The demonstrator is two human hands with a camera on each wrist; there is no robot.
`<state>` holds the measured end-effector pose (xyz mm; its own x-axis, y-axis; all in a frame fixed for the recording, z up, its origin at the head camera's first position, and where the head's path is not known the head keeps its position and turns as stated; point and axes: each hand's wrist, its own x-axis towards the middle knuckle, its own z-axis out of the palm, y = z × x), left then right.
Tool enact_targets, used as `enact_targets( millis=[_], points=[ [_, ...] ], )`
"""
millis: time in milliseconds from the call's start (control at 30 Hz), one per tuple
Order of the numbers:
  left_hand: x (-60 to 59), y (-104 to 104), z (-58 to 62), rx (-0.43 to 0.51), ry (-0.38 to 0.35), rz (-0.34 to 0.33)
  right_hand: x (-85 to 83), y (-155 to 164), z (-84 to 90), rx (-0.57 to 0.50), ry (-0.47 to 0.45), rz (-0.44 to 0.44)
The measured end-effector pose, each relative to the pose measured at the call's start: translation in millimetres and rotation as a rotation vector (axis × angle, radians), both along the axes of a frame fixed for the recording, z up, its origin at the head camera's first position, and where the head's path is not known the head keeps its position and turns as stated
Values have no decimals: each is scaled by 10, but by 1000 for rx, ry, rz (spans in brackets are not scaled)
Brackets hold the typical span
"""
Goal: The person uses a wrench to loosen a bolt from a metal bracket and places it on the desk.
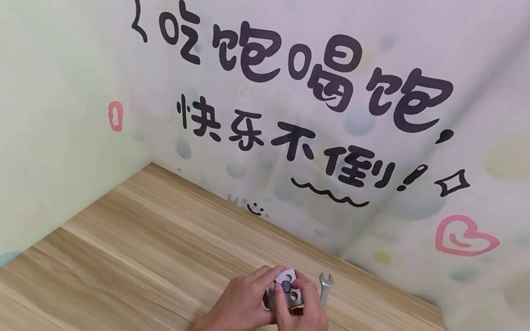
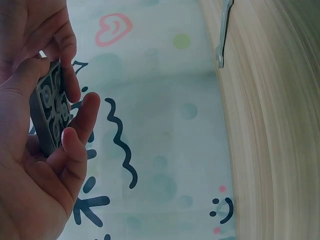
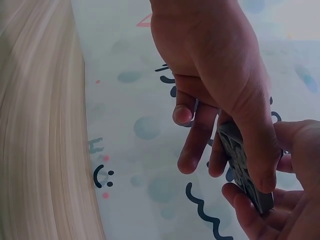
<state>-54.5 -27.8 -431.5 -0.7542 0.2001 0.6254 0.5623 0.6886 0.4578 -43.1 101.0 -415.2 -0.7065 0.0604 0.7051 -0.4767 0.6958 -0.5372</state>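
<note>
Holding the small grey metal block with round holes (image 1: 289, 289) in both hands above the light wood-grain tabletop (image 1: 139, 261), we have our left hand (image 1: 237, 306) curled round its left side and our right hand (image 1: 304, 329) pinching it from the right, thumb over the dark piece seated in its top face. We judge a steady left grip matters most, letting only the right fingers work. The silver open-ended spanner (image 1: 325, 288) lies on the table at about two o'clock, just beside our hands.
</note>
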Motion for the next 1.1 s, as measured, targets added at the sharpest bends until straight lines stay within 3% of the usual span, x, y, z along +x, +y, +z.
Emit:
enact_targets(
  millis=[467,1100],
  points=[
    [4,-20,10,-7,-7,17,12,37,9,-77,-95,100],
    [17,-37,13,6,0,0,28,47,21,-114,-114,155]
  ],
)
